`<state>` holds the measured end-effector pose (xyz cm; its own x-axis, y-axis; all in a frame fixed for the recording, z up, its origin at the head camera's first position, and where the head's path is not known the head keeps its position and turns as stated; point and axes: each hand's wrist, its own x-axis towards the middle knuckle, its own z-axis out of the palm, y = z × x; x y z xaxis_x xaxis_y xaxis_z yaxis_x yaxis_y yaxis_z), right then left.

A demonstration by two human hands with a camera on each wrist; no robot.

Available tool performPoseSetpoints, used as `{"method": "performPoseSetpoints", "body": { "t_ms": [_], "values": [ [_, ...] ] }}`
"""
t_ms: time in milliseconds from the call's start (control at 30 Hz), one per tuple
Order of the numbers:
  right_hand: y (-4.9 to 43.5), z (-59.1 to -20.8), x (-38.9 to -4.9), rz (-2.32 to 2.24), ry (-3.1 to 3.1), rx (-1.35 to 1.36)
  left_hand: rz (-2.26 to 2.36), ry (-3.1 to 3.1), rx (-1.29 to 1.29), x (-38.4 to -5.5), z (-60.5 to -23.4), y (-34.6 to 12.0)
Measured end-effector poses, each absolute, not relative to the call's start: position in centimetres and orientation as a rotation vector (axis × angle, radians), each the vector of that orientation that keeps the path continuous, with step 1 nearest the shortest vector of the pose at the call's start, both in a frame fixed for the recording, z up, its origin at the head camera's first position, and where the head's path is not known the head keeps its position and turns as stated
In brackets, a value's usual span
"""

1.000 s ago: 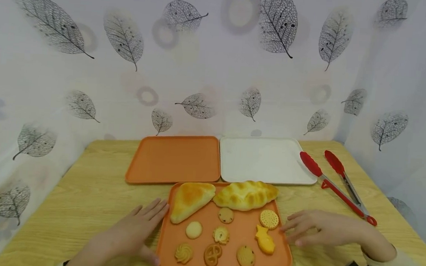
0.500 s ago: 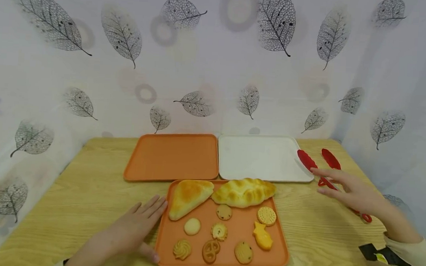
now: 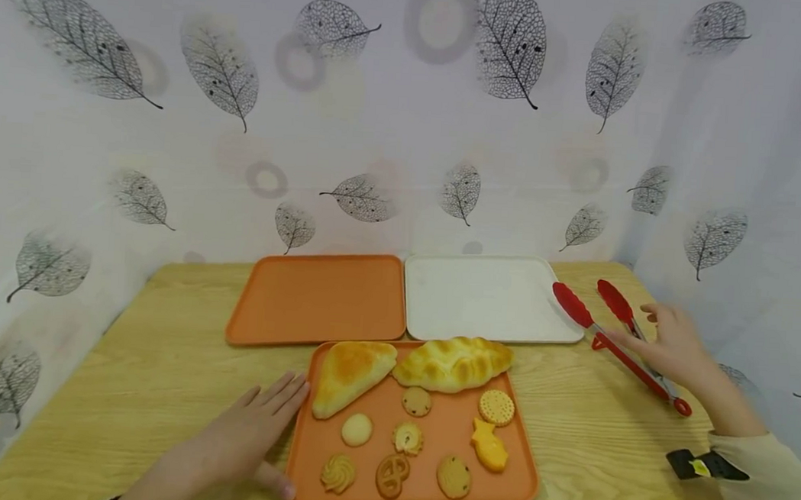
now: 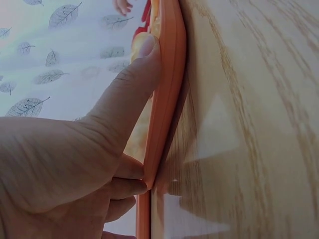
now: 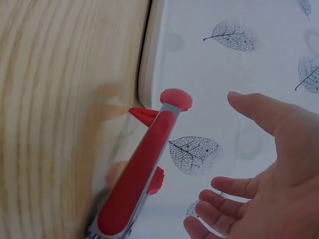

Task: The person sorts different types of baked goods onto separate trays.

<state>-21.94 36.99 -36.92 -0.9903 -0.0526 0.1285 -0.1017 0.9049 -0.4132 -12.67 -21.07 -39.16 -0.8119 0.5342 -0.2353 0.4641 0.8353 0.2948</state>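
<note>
My left hand (image 3: 245, 432) rests its straight fingers and thumb against the left edge of the front orange tray (image 3: 444, 440); in the left wrist view its thumb (image 4: 127, 84) lies on the tray rim. On that tray sit a triangular bread (image 3: 352, 373), a long ridged loaf (image 3: 455, 364) and several cookies, among them a pretzel cookie (image 3: 392, 475) and a fish-shaped one (image 3: 489, 445). At the right, my right hand (image 3: 677, 347) hovers by spread red-tipped tongs (image 3: 630, 365). The right wrist view shows its fingers loosely parted, apart from the tongs (image 5: 139, 169).
Behind the front tray lie another orange tray (image 3: 322, 299) and a white tray (image 3: 487, 301), side by side. One tong tip reaches over the white tray's right edge. A leaf-patterned cloth (image 3: 408, 128) hangs around the back and sides of the wooden table (image 3: 125, 355).
My right hand has left the front tray's right edge and moved right and away from me to the tongs. The left hand stays at the tray; the tongs lie as before.
</note>
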Motion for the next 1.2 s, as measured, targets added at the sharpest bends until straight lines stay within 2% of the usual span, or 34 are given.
{"method": "performPoseSetpoints", "body": {
  "t_ms": [200,433,800,1200],
  "values": [
    [39.0,-38.4,-22.5,0.547,-3.124,0.020,0.326,2.707,0.753,-12.6,-39.2,-21.1],
    [40.2,-39.1,-22.6,0.397,-3.279,0.074,0.353,2.688,0.741,-12.6,-39.2,-21.0],
    [39.6,-39.8,-22.4,0.600,-3.321,-0.005,0.357,2.692,0.743,-12.6,-39.2,-21.2],
    [39.9,-38.5,-22.2,0.517,-3.248,0.004,0.354,2.670,0.719,-12.8,-39.1,-21.2]
  ]
}}
